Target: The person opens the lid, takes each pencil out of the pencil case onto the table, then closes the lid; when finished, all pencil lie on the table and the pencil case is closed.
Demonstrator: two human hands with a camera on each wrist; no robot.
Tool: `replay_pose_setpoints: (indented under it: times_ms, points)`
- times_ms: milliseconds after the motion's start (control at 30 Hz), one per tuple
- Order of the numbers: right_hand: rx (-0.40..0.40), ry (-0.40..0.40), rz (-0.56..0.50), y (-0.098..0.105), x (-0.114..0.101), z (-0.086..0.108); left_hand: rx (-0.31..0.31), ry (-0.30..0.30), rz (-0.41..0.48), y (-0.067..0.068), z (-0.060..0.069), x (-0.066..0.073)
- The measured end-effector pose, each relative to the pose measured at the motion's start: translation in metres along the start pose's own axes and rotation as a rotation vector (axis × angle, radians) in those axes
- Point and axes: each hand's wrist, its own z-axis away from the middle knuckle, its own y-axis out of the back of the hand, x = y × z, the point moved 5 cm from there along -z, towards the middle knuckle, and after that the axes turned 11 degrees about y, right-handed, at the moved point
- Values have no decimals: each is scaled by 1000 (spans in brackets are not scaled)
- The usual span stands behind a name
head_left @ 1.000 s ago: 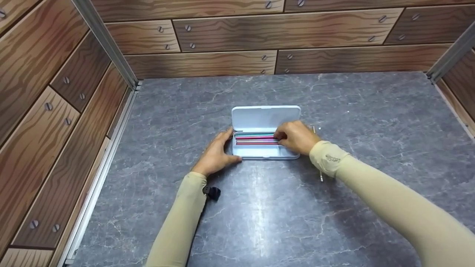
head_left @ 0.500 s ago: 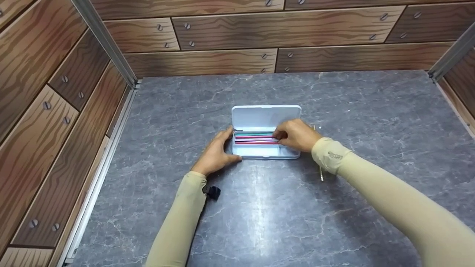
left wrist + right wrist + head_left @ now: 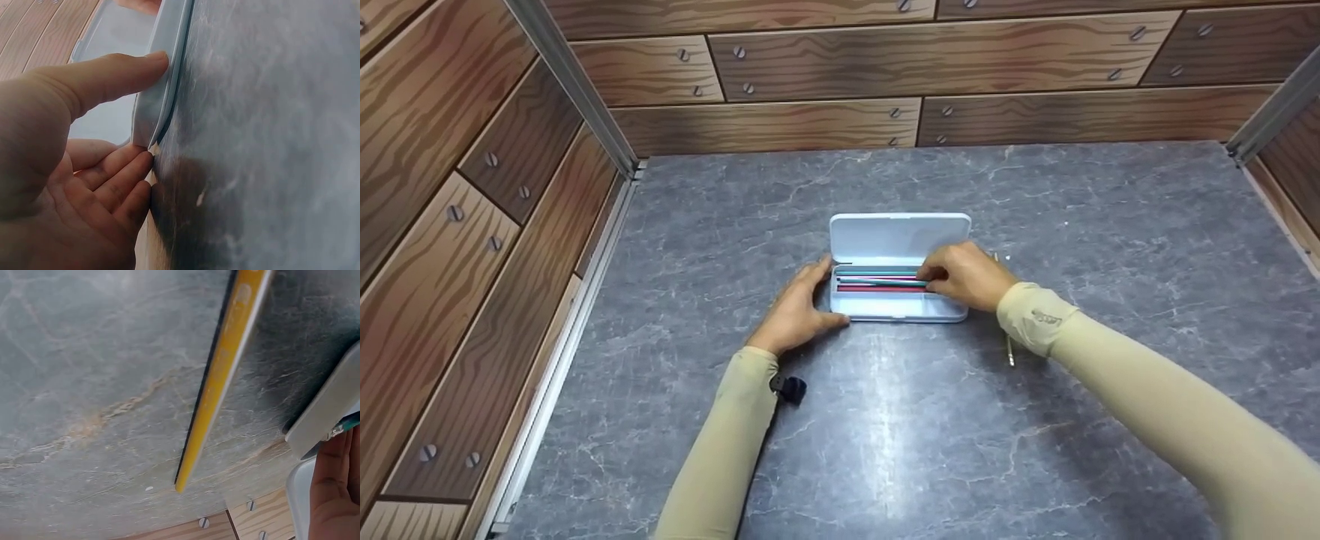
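A white pencil case (image 3: 877,307) stands on the table with its lid (image 3: 885,238) raised at the back. Several coloured pencils (image 3: 859,289) lie lengthwise in its rear compartment. My left hand (image 3: 796,311) holds the case's left end, thumb on the front wall and fingers around the rear corner; the left wrist view shows the thumb pressing that wall (image 3: 154,104). My right hand (image 3: 966,276) reaches into the right half and pinches a dark green pencil (image 3: 885,281) lying over the others. In the right wrist view, its green end (image 3: 350,423) shows by the fingers.
A yellow pencil (image 3: 216,388) lies on the grey marbled table (image 3: 720,240), right of the case; my right wrist partly covers it in the head view. Wood-patterned walls (image 3: 810,71) border the table at the back and sides. A small white speck (image 3: 1008,258) lies nearby.
A dark green pencil now shows across the top of the pencils, running to my right fingertips. The right hand has shifted slightly right. The left hand keeps its place on the case.
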Motion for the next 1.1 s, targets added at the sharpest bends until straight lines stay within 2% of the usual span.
replay_pose_setpoints:
  times_ms: [333,567,867,1100]
  points:
    - [29,-14,3,0,-4,4,-3,12,-4,-1,-1,0]
    - [30,-91,-93,-1,-4,12,-7,22,-9,-1,-1,-1]
    - [92,-162,-149,12,-1,29,-1,9,-1,-1,-2,0]
    - [126,-170,-120,21,3,45,-6,25,-8,-1,-1,0]
